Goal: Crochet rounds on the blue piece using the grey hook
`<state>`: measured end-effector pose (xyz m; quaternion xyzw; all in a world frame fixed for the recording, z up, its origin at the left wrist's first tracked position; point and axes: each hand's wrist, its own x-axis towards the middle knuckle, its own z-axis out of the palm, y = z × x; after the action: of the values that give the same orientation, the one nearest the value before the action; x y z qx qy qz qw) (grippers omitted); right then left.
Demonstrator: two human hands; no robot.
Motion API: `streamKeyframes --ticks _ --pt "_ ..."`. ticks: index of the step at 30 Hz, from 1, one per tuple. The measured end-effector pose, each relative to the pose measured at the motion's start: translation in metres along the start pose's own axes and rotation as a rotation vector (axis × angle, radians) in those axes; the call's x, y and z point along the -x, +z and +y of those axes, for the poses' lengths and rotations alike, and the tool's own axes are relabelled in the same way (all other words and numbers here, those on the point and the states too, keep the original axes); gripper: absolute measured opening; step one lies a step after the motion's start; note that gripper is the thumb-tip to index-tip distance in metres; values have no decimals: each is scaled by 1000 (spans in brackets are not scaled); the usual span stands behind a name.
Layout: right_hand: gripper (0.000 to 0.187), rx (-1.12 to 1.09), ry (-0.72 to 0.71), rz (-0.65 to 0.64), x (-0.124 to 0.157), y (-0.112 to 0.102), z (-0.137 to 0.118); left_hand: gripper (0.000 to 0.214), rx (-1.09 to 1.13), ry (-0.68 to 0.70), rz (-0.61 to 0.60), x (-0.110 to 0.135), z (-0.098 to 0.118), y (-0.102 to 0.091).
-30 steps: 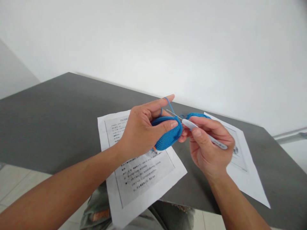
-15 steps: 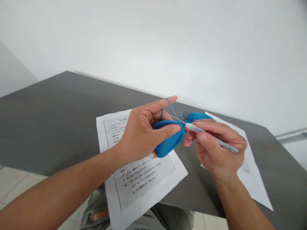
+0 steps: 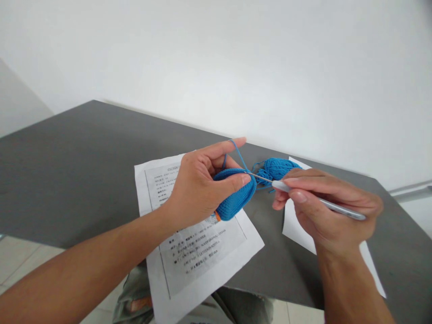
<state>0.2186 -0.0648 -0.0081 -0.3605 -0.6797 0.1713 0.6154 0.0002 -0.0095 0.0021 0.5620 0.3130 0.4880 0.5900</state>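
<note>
Blue crocheted work (image 3: 238, 202) sits over the printed sheet (image 3: 216, 261), rim pinched by the left hand (image 3: 200, 186); hold the strand (image 3: 240, 155) taut across the raised index finger (image 3: 232, 145). Steady the hook (image 3: 281, 185), pinched in the right hand (image 3: 340, 216); tip engagement is unclear. Yarn ball (image 3: 279, 168) lies beyond.

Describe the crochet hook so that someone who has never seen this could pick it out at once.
Over the dark grey table, find the person's right hand. It holds the crochet hook like a pen, the thin metal shaft reaching the blue crocheted piece in the left hand. The hook's straight, pale grey handle sets it apart from the blue yarn ball behind.
</note>
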Motion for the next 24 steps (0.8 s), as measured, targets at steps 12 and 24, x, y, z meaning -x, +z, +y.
streamKeyframes --ticks 12,24 --pt "40 268 -95 -27 5 4 -6 64 -140 75 64 1 2 2" --pt "39 263 -121 28 8 17 -8 51 -271 314 140 3 -16 4"
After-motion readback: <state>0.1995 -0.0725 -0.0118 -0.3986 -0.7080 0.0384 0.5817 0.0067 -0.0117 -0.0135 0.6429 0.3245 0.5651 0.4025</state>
